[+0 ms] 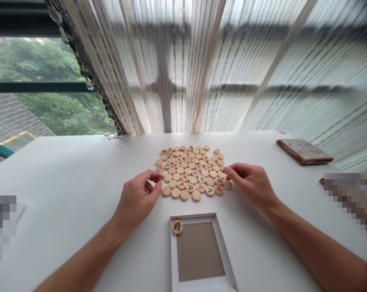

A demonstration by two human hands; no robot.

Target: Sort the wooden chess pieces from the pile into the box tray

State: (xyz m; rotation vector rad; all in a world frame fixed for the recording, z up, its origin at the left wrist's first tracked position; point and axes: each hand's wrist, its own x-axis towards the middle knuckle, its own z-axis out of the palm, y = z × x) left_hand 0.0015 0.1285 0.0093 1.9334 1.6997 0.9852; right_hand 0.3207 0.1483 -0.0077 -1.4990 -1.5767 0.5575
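Several round wooden game pieces, some marked in red or black, lie packed flat on the white table. My left hand rests at the cluster's left edge, its fingers curled in a pinch beside a piece. My right hand is at the right edge, thumb and fingertips pinching toward a piece there. Whether either hand holds a piece is hidden. Near me lies a shallow white box with a brown bottom. One piece with a black character sits in its top left corner.
A closed brown box lid or book lies at the far right of the table. Striped curtains hang behind the table, with a window onto trees at the left. Blurred patches sit at both table edges.
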